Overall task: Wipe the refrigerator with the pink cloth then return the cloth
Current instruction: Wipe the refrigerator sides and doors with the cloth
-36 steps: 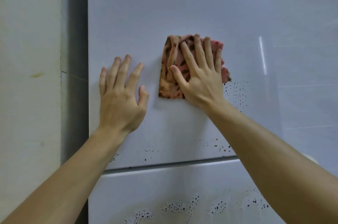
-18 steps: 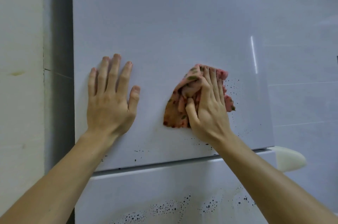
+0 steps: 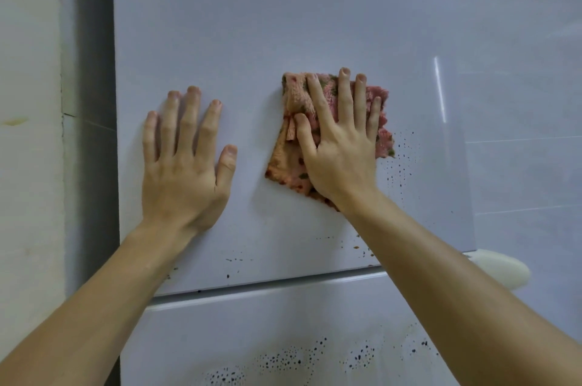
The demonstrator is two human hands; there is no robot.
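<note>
Right hand (image 3: 341, 160) has slid pink cloth (image 3: 288, 165) back up the refrigerator (image 3: 283, 23), flat-fingered grip pressing it, left hand (image 3: 181, 171) splayed open beside; specks (image 3: 359, 356) remain lower down, return undone.

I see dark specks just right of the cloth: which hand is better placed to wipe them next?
Right. The right hand presses the pink cloth on the refrigerator door beside those specks; the left hand rests bare, farther off.
</note>
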